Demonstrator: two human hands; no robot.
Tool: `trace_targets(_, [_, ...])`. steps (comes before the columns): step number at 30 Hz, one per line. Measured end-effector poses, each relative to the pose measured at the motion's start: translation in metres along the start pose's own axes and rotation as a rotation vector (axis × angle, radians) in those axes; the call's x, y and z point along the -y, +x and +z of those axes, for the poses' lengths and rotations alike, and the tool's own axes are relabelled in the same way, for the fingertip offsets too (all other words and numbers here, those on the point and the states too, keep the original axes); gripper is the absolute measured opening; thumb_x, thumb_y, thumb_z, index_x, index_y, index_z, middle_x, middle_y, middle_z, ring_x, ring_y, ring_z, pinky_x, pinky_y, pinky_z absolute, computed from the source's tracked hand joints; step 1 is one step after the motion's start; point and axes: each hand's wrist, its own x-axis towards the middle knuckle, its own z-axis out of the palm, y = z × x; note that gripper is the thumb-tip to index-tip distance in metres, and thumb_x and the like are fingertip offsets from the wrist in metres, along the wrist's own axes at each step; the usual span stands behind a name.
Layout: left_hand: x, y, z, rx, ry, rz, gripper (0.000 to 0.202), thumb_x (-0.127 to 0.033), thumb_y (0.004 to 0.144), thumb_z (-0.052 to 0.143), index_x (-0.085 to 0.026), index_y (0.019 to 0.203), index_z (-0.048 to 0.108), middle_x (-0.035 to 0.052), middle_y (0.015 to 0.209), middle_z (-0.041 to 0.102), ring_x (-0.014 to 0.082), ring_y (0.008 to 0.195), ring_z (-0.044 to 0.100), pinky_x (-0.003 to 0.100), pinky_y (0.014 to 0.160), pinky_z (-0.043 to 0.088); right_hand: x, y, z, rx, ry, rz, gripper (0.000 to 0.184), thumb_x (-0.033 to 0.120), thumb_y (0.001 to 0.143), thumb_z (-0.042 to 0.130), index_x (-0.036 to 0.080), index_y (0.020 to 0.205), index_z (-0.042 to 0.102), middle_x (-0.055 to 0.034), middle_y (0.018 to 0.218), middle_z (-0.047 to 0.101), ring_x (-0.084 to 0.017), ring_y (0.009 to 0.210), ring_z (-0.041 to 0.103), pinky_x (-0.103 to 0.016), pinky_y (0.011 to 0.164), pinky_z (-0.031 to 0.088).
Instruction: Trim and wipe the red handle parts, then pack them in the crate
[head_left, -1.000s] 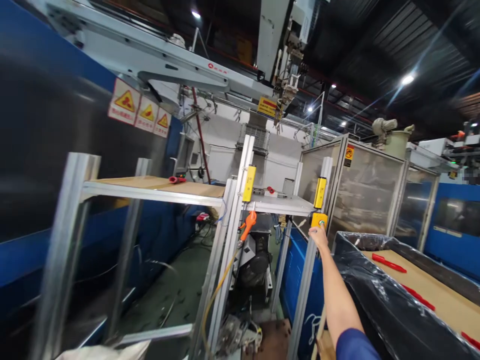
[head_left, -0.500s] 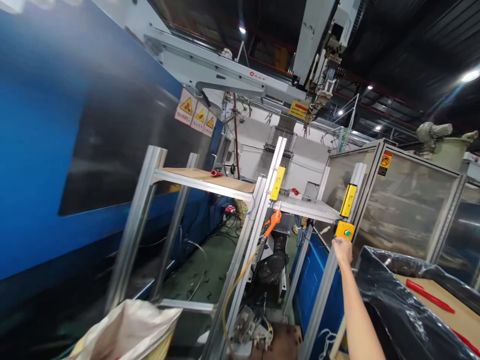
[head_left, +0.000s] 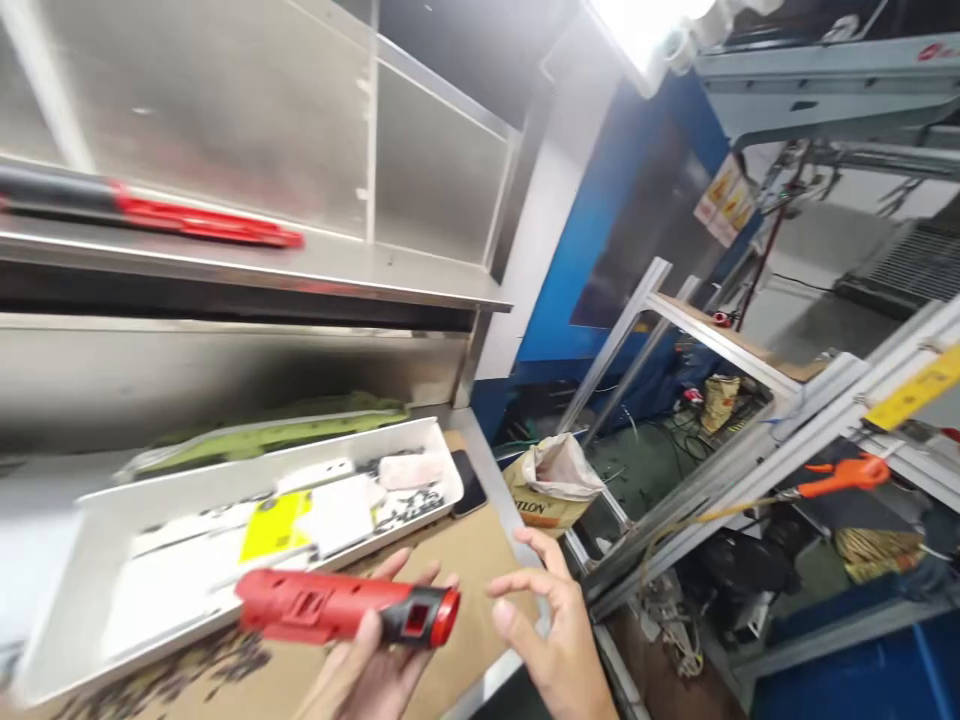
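Lying across the fingers of my left hand (head_left: 375, 670) is a red and black plastic tool housing (head_left: 322, 603), a tube shape with square cutouts and a red ring at its right end. The thumb rests against its near side. Just right of the ring, my right hand (head_left: 555, 625) hovers with its fingers apart and curved, touching nothing. Both hands are above a brown cardboard sheet (head_left: 465, 570) on the bench. Behind the housing stands a long white tray (head_left: 56, 625) holding papers, a yellow card and many small dark pieces.
Another long red and black part (head_left: 202, 220) rests on the metal shelf (head_left: 420, 275). A dark phone-like slab (head_left: 469, 485) lies by the tray. Dark scraps (head_left: 217, 665) litter the bench. Right of it are an open sack (head_left: 551, 490), a metal frame (head_left: 615, 350) and an orange air gun (head_left: 844, 477).
The view has swung left from the frame to the bench. My right hand has left the yellow button box on the post. My left hand now shows, holding the housing.
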Motion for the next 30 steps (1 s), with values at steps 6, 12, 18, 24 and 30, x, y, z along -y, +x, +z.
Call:
trace_targets(6, [0.0,-0.022,-0.004,-0.007,-0.038,0.136,0.056,-0.04,0.075,0.076,-0.038,0.128,0.056,0.0015,0.118,0.073,0.0267,0.114,0.064,0.027,0.089,0.055,0.016,-0.008,0.048,0.143,0.074,0.023,0.026,0.047,0.077,0.072,0.024,0.089,0.075,-0.0095,0.141,0.05,-0.031,0.133,0.044,-0.051,0.115,0.024])
trace_targets(12, [-0.024,-0.03,-0.012,-0.15,0.169,0.354,0.041,-0.042,0.074,0.077,-0.033,0.112,0.067,-0.0008,0.12,0.071,0.0263,0.116,0.061,0.025,0.091,0.053,-0.005,0.004,0.062,0.17,0.042,-0.001,0.038,0.054,0.087,0.058,0.021,0.094,0.074,-0.0113,0.136,0.055,-0.028,0.127,0.051,-0.041,0.107,0.039])
trace_targets(18, [-0.081,-0.034,-0.042,-0.447,0.522,0.629,0.018,-0.016,0.067,0.081,-0.022,0.083,0.074,0.001,0.085,0.078,0.02,0.085,0.069,0.015,0.074,0.054,-0.075,0.039,0.099,0.305,-0.2,0.078,0.022,0.03,0.086,0.056,0.016,0.095,0.072,-0.0081,0.09,0.072,-0.021,0.077,0.068,-0.03,0.068,0.052])
trace_targets(24, [-0.093,-0.044,-0.041,-0.425,0.18,0.355,0.023,-0.021,0.09,0.054,-0.015,0.101,0.073,0.0073,0.094,0.077,0.0155,0.058,0.065,0.021,0.055,0.058,-0.115,0.032,0.184,0.439,-0.381,0.145,0.018,0.016,0.074,0.072,0.017,0.092,0.067,-0.0032,0.097,0.068,-0.021,0.092,0.063,-0.041,0.088,0.047])
trace_targets(30, [-0.083,-0.049,-0.039,-0.399,-0.036,0.174,0.04,-0.01,0.092,0.043,0.008,0.127,0.052,0.0293,0.103,0.072,0.0282,0.078,0.073,0.04,0.072,0.064,-0.107,0.039,0.174,0.37,-0.287,0.167,0.012,0.024,0.079,0.068,0.017,0.071,0.062,-0.0062,0.09,0.068,-0.021,0.086,0.064,-0.04,0.084,0.05])
